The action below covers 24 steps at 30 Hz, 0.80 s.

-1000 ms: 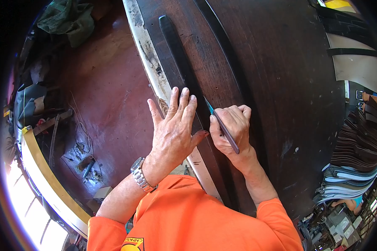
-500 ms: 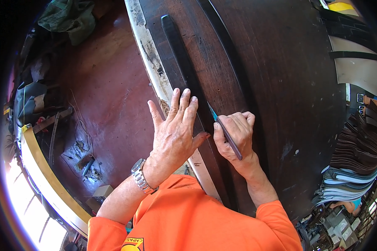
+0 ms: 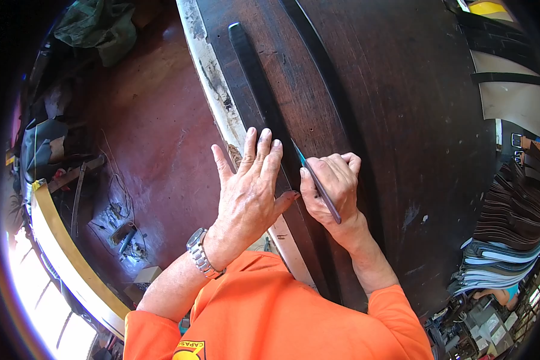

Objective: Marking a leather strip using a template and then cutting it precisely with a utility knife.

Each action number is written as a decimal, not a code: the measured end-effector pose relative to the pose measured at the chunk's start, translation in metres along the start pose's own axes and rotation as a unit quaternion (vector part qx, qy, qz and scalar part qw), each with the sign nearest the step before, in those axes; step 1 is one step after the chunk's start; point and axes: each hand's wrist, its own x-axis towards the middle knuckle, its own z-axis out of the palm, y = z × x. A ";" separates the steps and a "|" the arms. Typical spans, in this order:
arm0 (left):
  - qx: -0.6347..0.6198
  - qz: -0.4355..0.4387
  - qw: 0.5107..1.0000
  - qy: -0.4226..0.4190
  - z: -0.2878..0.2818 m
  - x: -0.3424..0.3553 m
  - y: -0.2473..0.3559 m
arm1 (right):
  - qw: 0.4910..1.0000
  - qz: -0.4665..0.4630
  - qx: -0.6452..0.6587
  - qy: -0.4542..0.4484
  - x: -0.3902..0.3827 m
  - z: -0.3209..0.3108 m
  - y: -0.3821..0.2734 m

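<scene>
My left hand (image 3: 249, 189) lies flat with fingers spread, pressing on a long dark leather strap (image 3: 249, 66) near the table's pale edge. The strap's rounded end points away from me. My right hand (image 3: 333, 183) is closed round a slim tool (image 3: 325, 195) with a brown handle, a teal section and a narrow pointed tip; whether it is a brush or a blade I cannot tell. Its tip meets the strap's right edge, just past my left fingertips. Further right, a second dark strap (image 3: 319, 57) curves along the table.
The dark wooden table (image 3: 408, 120) has a worn white edge (image 3: 213, 78) on its left. At the right stand stacked leather strips (image 3: 513, 210), a buckled brown belt (image 3: 534, 144) and pale sheets (image 3: 516, 108). Reddish floor (image 3: 144, 120) and a yellow-edged curved board (image 3: 66, 240) lie left.
My right hand has slid slightly away from me and to the left with the tool, its tip moving along the strap's edge. My left hand stays almost in place.
</scene>
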 end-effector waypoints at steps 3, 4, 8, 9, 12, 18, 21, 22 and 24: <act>-0.003 0.007 1.000 0.004 0.000 0.000 0.000 | 1.000 -0.006 -0.003 0.009 0.008 0.003 0.002; -0.002 0.005 1.000 0.005 0.000 0.000 -0.001 | 1.000 -0.011 -0.002 0.012 0.009 0.004 0.003; -0.002 0.004 1.000 -0.001 -0.001 0.000 0.000 | 1.000 -0.012 -0.003 0.017 0.010 0.006 0.003; -0.003 0.001 1.000 -0.005 -0.001 0.000 0.000 | 1.000 -0.010 0.000 0.014 0.011 0.005 0.002; 0.002 0.011 1.000 -0.001 -0.001 0.001 -0.002 | 1.000 -0.009 -0.004 0.012 0.019 0.009 0.004; 0.006 0.005 1.000 0.009 -0.005 0.002 0.001 | 0.999 -0.021 -0.005 0.036 0.025 0.014 0.005; 0.029 0.036 0.998 0.035 -0.006 0.007 -0.015 | 1.000 -0.012 -0.016 0.024 0.025 0.011 0.006; 0.033 0.038 0.998 0.039 -0.008 0.013 -0.018 | 1.000 -0.009 -0.014 0.019 0.024 0.011 0.005; 0.042 -0.012 0.994 0.098 -0.012 0.027 -0.024 | 1.000 -0.008 -0.012 0.019 0.025 0.012 0.003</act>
